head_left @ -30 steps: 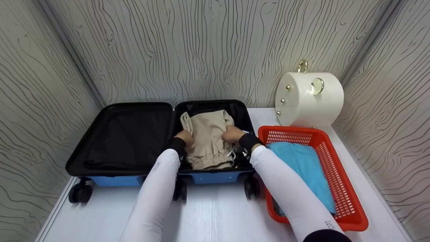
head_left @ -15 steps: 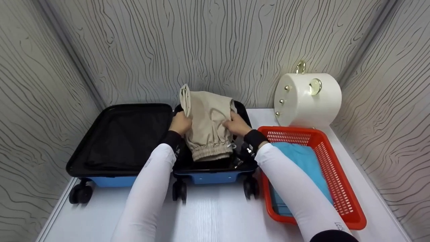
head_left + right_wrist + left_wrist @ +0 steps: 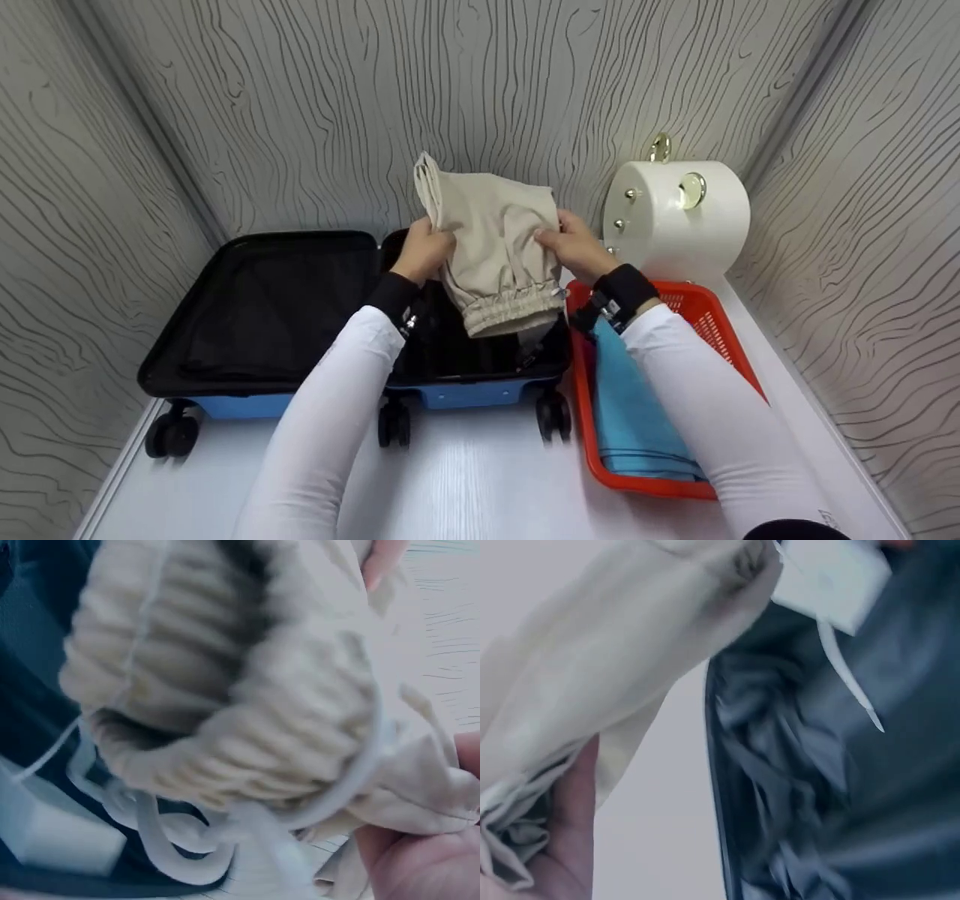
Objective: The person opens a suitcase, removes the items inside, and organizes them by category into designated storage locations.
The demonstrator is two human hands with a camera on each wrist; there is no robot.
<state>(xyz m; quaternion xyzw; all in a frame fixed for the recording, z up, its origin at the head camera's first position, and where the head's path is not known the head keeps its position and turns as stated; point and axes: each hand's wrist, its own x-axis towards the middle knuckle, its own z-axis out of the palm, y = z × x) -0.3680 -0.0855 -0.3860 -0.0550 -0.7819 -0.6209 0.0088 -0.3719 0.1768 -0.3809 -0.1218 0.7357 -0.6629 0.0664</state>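
Folded beige trousers [image 3: 495, 240] lifted clear above the right half of the open suitcase [image 3: 262, 315], at centre frame against the grey patterned wall; elastic waistband hanging at the lower edge, white drawstring dangling. Left hand [image 3: 424, 251] gripping the garment's left side, fingers curled into the cloth; in the left wrist view only a thumb [image 3: 574, 825] against bunched beige fabric [image 3: 607, 682], dark suitcase lining blurred behind. Right hand [image 3: 574, 247] gripping the right side, fingers wrapped over the fold; in the right wrist view the gathered waistband [image 3: 225, 690] large and blurred, cord [image 3: 157, 832] looping below it, palm [image 3: 420, 855] at lower right. Suitcase lying flat on a white table [image 3: 480, 487], blue shell, black lining, wheels toward the lower edge. Red basket [image 3: 712, 322] just right of the suitcase, blue folded cloth [image 3: 630, 420] inside, right forearm crossing over it. White round case [image 3: 675, 217] with gold fittings behind the basket, at upper right.
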